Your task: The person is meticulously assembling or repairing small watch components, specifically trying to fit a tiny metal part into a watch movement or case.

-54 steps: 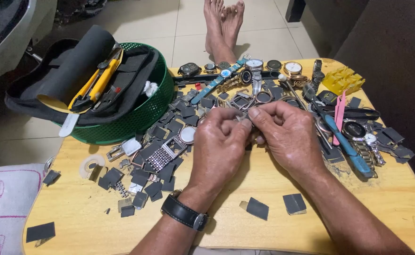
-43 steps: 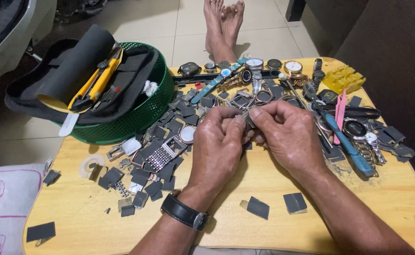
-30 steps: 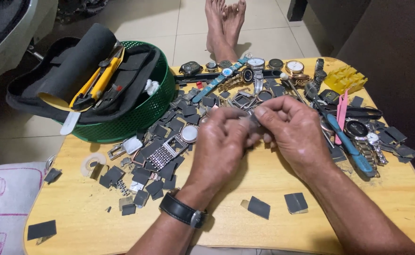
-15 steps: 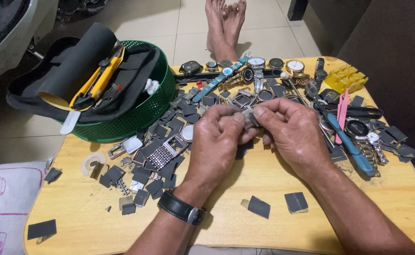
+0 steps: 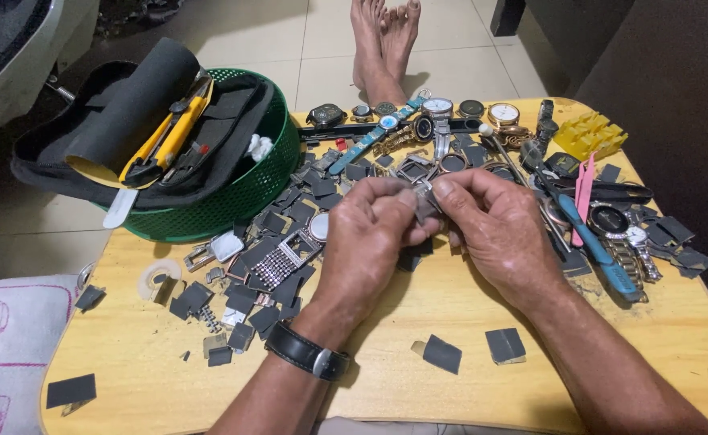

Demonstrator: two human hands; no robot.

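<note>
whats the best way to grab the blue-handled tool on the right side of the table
Grip the blue-handled tool around the middle of its long handle, coming straight down from above. It lies flat and slanted among watches and dark scraps, so only the top and the two long sides are free; pinch across those sides.

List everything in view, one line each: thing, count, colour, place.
small metal piece: one, grey, pinched between both hands
dark squares: many, grey-black, scattered over the table
watches: several, mixed colours, far edge
basket: one, green, far left
tool pouch: one, black, lying in the basket
yellow holder: one, far right
blue tool: one, right side
table: one, light wood
bare feet: two, on the floor beyond
left hand: black wrist strap
right hand: bare
</note>
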